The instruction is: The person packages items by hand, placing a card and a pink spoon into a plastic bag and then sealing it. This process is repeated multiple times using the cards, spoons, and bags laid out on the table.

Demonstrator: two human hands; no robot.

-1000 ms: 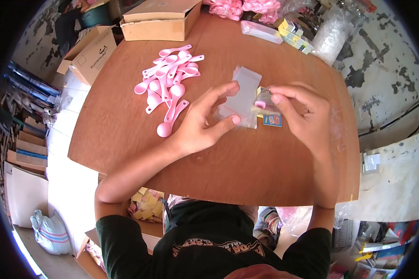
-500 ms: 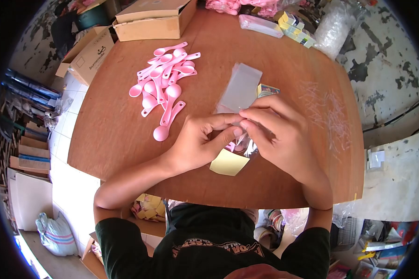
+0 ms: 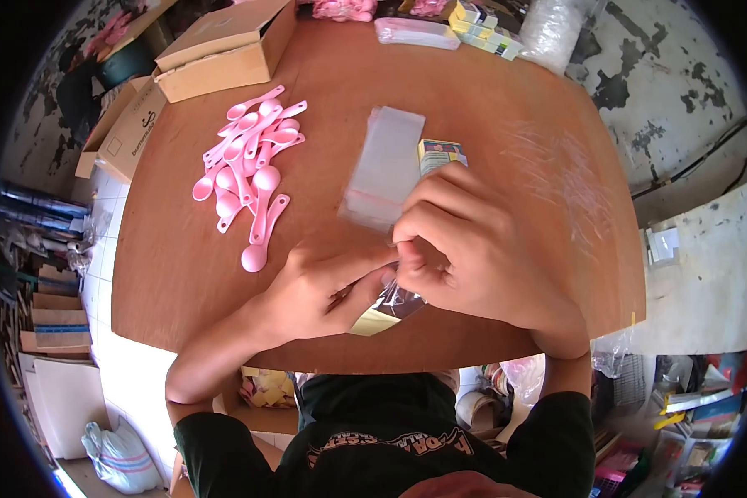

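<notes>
1. Left hand (image 3: 328, 286), yours: thumb and fingers closed on a clear, shiny plastic bag (image 3: 400, 299), at the near part of the table.
2. Right hand (image 3: 473, 249), yours: thumb and forefinger together, touching the left fingertips, just above the bag; anything pinched between them is too small to tell.
3. Pale yellow card (image 3: 373, 322), at the bag's near end, below your hands; partly hidden.
4. Flat stack of clear plastic sleeves (image 3: 386, 158), lying just beyond your hands.
5. Small printed box with yellow edges (image 3: 441, 152), right of the sleeves, partly covered by your right hand.
6. Loose heap of pink plastic spoons (image 3: 253, 149), left of the sleeves, well apart from them.
7. Scatter of thin, clear strips (image 3: 568, 178), right side.
8. Brown wooden table (image 3: 490, 100), bearing the above; at its far left, a brown cardboard box (image 3: 224, 54); at its far side, small yellow-and-white boxes (image 3: 483, 33).
</notes>
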